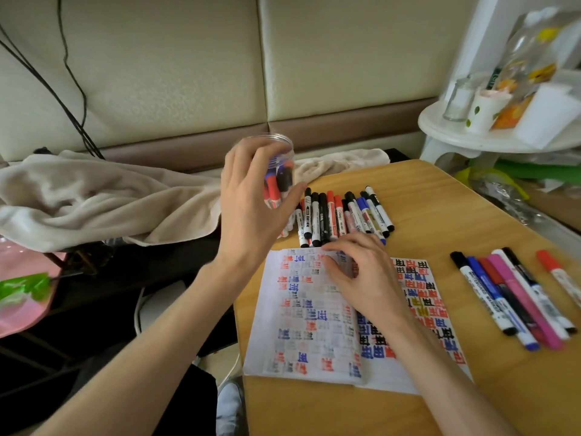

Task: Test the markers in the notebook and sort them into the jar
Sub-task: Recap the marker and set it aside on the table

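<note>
Head view: left hand (251,199) raised off the bench (440,199), fingers and thumb wrapped round a clear jar (281,147) held in the air above the bench's far-left corner, mouth up. Markers in the jar (278,185): red, black and blue caps show through the wall. Right hand (364,275) lies on the open notebook (314,341), fingers loosely bent, tips at the top edge of the left page; cannot tell whether it pinches the paper or only presses it. Hands apart. Notebook flat on the bench, near the front-left edge, both pages full of red, blue and black test scribbles, some yellow on the right page. Row of markers (342,215) lying side by side just beyond the notebook, black, red and blue caps. Second group of markers (515,300) to the right of the notebook, black, blue, red, pink; a single red marker (558,276) just right of them. Beige towel (94,196) heaped left of the bench, on a cream sofa (188,73). White side shelf (456,133) far right with a paper cup (484,111) and a glass bottle (456,100). Frame slightly blurred.
</note>
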Available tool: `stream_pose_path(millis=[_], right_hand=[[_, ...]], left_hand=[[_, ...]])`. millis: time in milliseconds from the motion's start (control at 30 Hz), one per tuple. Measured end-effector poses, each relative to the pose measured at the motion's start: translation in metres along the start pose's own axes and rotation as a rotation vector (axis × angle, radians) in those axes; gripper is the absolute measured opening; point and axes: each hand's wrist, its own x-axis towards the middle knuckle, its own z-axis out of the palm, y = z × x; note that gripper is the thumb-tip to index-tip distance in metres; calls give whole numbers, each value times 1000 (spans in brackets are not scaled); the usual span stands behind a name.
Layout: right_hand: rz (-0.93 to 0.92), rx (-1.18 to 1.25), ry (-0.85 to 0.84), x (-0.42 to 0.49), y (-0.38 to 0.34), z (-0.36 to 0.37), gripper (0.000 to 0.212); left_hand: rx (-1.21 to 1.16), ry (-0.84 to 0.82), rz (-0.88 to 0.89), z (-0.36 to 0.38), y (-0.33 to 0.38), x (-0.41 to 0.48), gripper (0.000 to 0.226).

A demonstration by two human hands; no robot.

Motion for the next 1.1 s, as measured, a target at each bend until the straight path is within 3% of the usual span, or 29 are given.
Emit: stream_pose_path(millis=[133,267,400,600,900,1100], right_hand=[[49,11,24,5,3,-9,30],[133,-49,104,7,16,-28,30],[302,-117,157,8,37,-43,33],[454,-274,69,15,47,-33,23],[465,-387,131,17,38,-28,21],[293,-300,326,15,21,-42,14]], left_hand=[[-224,-135,-159,10,18,-46,34],[-273,-345,-322,31,16,-70,32],[-297,-464,-316,41,13,-71,27],[-330,-479,-303,44,13,-69,25],[-358,-481,-277,36,21,-70,23],[-351,-523,-245,33,22,-77,29]])
